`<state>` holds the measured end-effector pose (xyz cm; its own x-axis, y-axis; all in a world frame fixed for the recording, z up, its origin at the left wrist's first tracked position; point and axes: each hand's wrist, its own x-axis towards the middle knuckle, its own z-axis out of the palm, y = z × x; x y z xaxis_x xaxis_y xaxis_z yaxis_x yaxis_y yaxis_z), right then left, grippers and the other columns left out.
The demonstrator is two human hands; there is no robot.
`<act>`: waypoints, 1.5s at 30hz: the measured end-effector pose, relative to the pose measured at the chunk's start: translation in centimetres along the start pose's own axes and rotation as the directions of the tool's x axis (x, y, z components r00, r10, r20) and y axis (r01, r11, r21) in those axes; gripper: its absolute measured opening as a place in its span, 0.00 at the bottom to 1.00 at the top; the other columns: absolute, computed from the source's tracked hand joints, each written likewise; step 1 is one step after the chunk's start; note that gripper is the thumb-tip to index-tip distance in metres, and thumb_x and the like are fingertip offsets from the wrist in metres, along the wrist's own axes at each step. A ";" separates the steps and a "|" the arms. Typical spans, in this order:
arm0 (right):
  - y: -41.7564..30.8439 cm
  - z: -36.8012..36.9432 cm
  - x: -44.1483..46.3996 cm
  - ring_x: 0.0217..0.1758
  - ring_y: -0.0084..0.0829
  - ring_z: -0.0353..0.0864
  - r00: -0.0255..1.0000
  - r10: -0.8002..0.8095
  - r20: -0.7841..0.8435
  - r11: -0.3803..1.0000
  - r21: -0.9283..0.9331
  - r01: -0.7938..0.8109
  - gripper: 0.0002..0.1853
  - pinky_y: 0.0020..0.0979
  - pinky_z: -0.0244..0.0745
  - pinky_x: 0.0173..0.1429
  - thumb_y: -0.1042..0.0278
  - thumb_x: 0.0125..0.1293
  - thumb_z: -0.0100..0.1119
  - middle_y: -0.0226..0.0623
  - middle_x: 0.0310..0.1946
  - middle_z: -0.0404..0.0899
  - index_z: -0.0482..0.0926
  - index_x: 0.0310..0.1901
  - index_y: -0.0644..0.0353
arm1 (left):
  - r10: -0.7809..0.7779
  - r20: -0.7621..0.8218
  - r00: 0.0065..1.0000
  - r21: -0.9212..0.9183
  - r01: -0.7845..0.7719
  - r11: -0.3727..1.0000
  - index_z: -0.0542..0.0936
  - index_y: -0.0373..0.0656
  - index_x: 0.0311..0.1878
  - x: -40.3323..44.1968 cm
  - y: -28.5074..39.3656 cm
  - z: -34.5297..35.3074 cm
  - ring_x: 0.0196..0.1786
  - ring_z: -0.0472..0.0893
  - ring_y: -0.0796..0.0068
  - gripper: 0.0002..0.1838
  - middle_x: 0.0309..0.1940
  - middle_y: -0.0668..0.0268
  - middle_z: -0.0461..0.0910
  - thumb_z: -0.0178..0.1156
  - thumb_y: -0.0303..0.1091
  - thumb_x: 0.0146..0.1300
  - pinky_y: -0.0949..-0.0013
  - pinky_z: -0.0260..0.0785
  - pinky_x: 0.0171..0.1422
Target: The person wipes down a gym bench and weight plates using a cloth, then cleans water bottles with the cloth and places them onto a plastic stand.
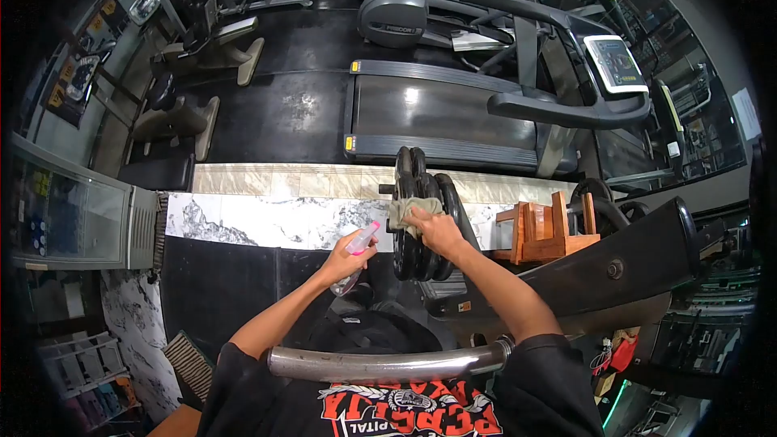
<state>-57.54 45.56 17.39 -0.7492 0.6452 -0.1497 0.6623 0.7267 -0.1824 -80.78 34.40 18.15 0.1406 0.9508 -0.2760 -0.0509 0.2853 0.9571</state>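
My left hand (350, 257) is wrapped round a spray bottle (362, 238) with a clear body and a pink nozzle, held just left of the black weight plates. My right hand (433, 228) presses a pale, crumpled cloth (415, 215) against the upper face of the weight plates (407, 256). These round black plates stand upright side by side, and a short peg end (387, 189) sticks out at their left. Part of the bottle's lower body is hidden behind my left fingers.
A curved metal bar (388, 362) crosses close in front of my chest. Right of the plates are a wooden stool (550, 231) and a long black padded machine part (591, 267). Beyond the marble strip (235, 221) lies a treadmill (437, 111); a glass cabinet (69, 214) stands left.
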 end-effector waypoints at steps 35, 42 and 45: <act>0.4 -4.0 0.9 0.35 0.39 0.83 0.951 -0.104 0.291 0.991 -0.053 0.125 0.23 0.39 0.79 0.39 0.70 0.49 0.58 0.38 0.32 0.82 0.78 0.51 0.42 | 0.012 0.037 0.999 0.065 -0.015 0.998 0.74 0.40 0.44 0.4 -0.9 3.3 0.22 0.73 0.85 0.09 0.25 0.73 0.73 0.59 0.30 0.62 0.78 0.67 0.26; 0.3 -5.5 2.6 0.40 0.47 0.82 0.901 -0.017 0.433 0.999 0.045 -0.002 0.22 0.44 0.77 0.49 0.69 0.51 0.54 0.47 0.35 0.82 0.79 0.51 0.45 | -0.044 0.019 0.999 -0.018 0.044 0.999 0.75 0.41 0.44 -0.3 -1.3 2.8 0.22 0.73 0.85 0.08 0.25 0.72 0.73 0.60 0.29 0.62 0.77 0.67 0.26; 1.5 -6.8 4.4 0.42 0.50 0.81 0.958 0.074 0.276 0.977 0.173 -0.125 0.24 0.46 0.75 0.51 0.72 0.50 0.52 0.50 0.38 0.81 0.79 0.52 0.47 | -0.068 0.022 0.997 -0.043 0.069 0.997 0.75 0.38 0.43 -0.6 -1.0 2.7 0.21 0.72 0.85 0.09 0.25 0.71 0.74 0.60 0.30 0.61 0.77 0.66 0.25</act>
<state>-59.83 51.08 23.05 -0.6713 0.6074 -0.4248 0.7394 0.5883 -0.3273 -78.15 33.23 17.58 0.1657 0.9262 -0.3387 -0.0837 0.3554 0.9310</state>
